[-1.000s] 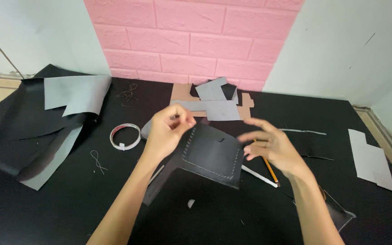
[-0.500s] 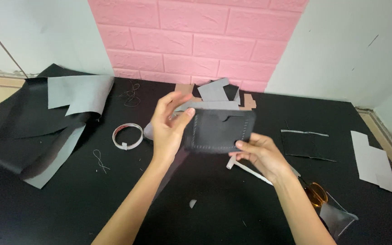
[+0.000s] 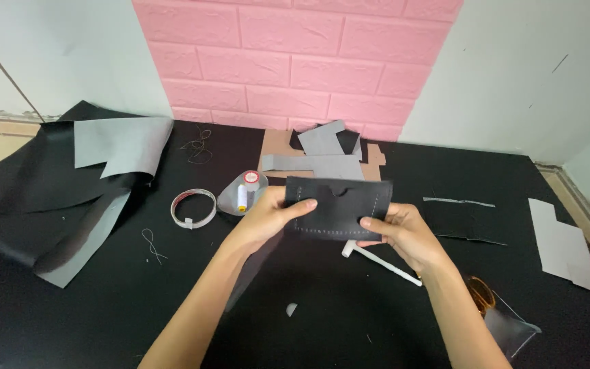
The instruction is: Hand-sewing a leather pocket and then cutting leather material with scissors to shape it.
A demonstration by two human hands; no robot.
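A black leather piece with light stitching along its edges and a notch in its top edge is held up flat above the black mat. My left hand grips its left side, thumb on the front. My right hand pinches its lower right corner. A white pen-like tool lies on the mat just under my right hand.
A spool of white thread in a clear dish, a tape ring, grey and black sheets, cardboard with grey offcuts, a black strip piece, a grey cut-out, a clear container and loose thread lie around.
Both hands have taken hold of the leather piece and raised it from the mat, turning it flat and level in front of me. The white tool now lies uncovered below.
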